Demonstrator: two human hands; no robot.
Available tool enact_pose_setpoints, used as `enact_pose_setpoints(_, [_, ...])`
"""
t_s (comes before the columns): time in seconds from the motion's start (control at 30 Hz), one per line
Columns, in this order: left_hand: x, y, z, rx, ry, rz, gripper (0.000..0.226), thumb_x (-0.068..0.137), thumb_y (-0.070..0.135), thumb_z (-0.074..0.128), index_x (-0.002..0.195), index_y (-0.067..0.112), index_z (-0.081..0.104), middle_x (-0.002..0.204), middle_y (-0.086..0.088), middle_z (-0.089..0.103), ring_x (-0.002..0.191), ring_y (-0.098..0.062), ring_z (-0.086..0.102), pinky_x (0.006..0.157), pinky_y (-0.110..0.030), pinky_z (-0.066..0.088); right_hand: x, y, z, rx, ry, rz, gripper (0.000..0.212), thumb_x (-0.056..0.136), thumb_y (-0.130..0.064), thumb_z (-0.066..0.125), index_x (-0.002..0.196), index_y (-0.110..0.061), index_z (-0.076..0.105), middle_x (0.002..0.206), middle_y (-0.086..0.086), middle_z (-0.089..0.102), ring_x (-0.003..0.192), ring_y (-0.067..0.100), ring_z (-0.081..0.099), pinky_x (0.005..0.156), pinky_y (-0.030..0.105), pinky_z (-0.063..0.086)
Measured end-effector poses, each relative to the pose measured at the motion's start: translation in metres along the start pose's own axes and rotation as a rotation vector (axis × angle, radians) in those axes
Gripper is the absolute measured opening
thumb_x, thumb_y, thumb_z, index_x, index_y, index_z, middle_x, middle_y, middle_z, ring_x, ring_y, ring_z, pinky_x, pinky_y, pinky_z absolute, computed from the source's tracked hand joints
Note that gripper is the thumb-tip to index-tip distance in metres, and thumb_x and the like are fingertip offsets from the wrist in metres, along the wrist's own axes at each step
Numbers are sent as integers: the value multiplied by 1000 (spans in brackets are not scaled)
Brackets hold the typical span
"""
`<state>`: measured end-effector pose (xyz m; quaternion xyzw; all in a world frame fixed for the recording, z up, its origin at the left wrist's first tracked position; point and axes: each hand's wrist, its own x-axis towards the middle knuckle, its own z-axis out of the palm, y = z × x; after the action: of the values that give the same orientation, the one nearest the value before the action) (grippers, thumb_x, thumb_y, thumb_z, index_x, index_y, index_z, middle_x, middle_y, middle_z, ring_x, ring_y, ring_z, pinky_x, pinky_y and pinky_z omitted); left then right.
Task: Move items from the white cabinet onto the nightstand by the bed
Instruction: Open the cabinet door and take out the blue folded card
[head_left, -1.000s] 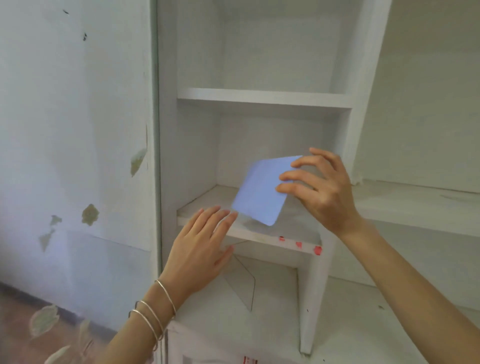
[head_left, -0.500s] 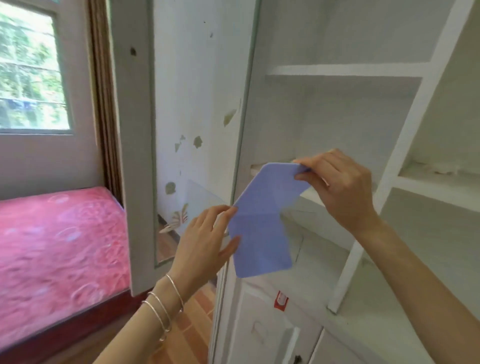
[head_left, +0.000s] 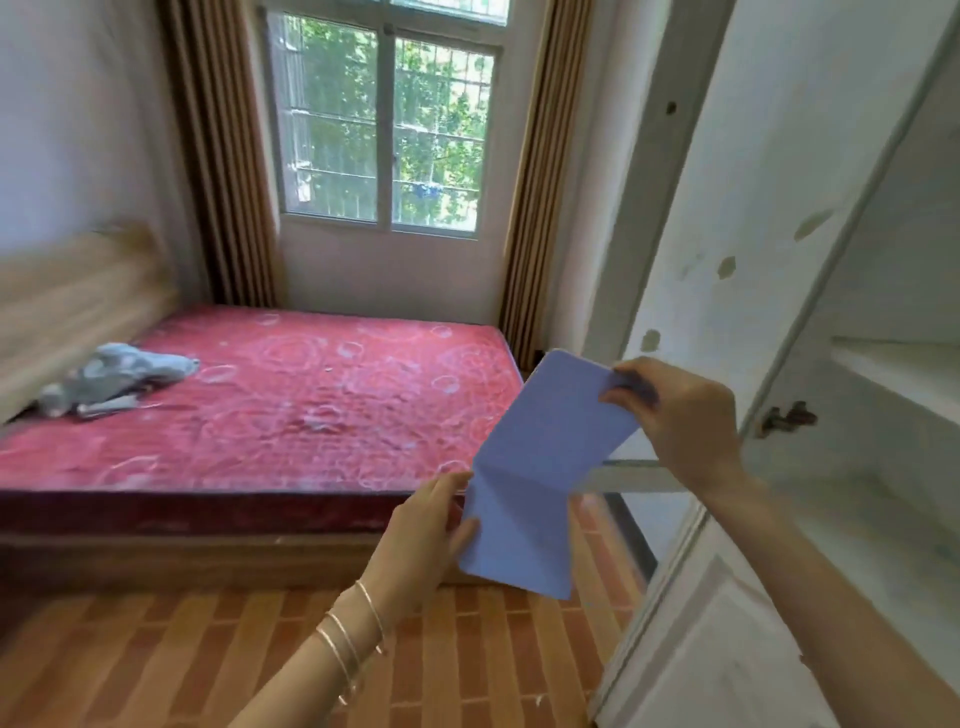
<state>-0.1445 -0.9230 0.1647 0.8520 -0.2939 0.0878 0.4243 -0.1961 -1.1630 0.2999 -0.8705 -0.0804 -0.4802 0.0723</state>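
Lavender sheet (head_left: 535, 467), creased across mid, is held in air betw. bed (head_left: 311, 395) and white cabinet (head_left: 883, 467), above brick-pattern floor (head_left: 156, 649). L to R: wooden headboard (head_left: 67, 301); grey cloth (head_left: 109, 384) lying on red bed; window (head_left: 384, 130) w/ 2 brown curtains (head_left: 223, 156). L hand (head_left: 421, 540), 3 bangles (head_left: 348, 639) on wrist, fingers near straight, touches sheet's left edge by crease; grip vs. mere contact: cannot tell. R hand (head_left: 675, 415) pinches sheet's upper right corner. Cabinet door (head_left: 737, 208) stands open.
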Motion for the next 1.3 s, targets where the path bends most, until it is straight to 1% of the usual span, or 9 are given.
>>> enact_pose_setpoints(0.07, [-18, -23, -30, -12, 44, -102, 39, 83, 17, 63, 122, 20, 57, 95, 17, 60, 78, -1, 58, 73, -22, 47, 8, -33, 32, 76, -13, -33, 23, 75, -35, 58, 83, -18, 72, 73, -1, 71, 63, 20, 65, 53, 25, 44])
enact_pose_setpoints(0.17, [-49, -61, -77, -2, 89, -263, 39, 82, 15, 66, 120, 18, 57, 87, 11, 62, 75, -3, 59, 70, -21, 48, 24, -87, 82, 189, -50, -56, 29, 76, -43, 54, 82, -21, 71, 74, -4, 71, 64, 15, 63, 54, 28, 44])
enact_pose_setpoints(0.33, [-104, -127, -168, -48, 178, -518, 30, 79, 10, 68, 108, 15, 62, 80, 4, 65, 60, 1, 59, 63, -17, 50, 53, -204, 159, 346, -81, -171, 14, 72, -29, 69, 81, -18, 70, 73, -2, 72, 61, 21, 66, 49, 33, 51])
enact_pose_setpoints(0.5, [-155, -190, -260, -114, 288, -688, 17, 81, 4, 68, 94, 14, 61, 81, -4, 66, 54, -9, 66, 56, -22, 54, 79, -333, 216, 463, -169, -238, 14, 68, -28, 70, 80, -20, 70, 74, -3, 71, 61, 20, 65, 52, 22, 41])
enact_pose_setpoints(0.6, [-184, -233, -312, -109, 354, -753, 17, 82, 8, 68, 97, 12, 64, 86, -3, 68, 61, -13, 68, 62, -27, 57, 96, -408, 250, 538, -290, -294, 11, 71, -24, 71, 81, -21, 69, 75, -3, 70, 65, 22, 64, 52, 28, 44])
enact_pose_setpoints(0.73, [-222, -276, -374, -109, 397, -821, 14, 86, 7, 65, 96, 15, 60, 91, -2, 66, 59, -15, 67, 56, -20, 53, 115, -495, 292, 620, -537, -342, 12, 77, -16, 73, 88, -17, 70, 84, 1, 68, 76, 20, 57, 63, 33, 44])
enact_pose_setpoints(0.83, [-251, -304, -412, -120, 441, -902, 13, 86, 11, 65, 92, 21, 59, 89, 0, 66, 65, -16, 67, 58, -20, 54, 124, -551, 326, 703, -672, -346, 11, 78, -16, 72, 89, -16, 70, 80, -1, 64, 75, 17, 54, 66, 34, 45])
enact_pose_setpoints(0.97, [-282, -342, -447, -93, 492, -977, 11, 84, 16, 67, 92, 21, 62, 88, 2, 67, 75, -12, 64, 64, -16, 49, 132, -615, 373, 806, -778, -327, 8, 77, -19, 73, 84, -19, 69, 73, -8, 61, 69, 9, 53, 68, 35, 48])
enact_pose_setpoints(1.3, [-277, -450, -500, -37, 538, -1093, 12, 82, 20, 70, 93, 19, 64, 83, 3, 66, 72, -8, 61, 63, -16, 45, 173, -720, 499, 868, -890, -433, 7, 76, -28, 72, 80, -24, 68, 75, -6, 65, 74, 10, 59, 68, 33, 47])
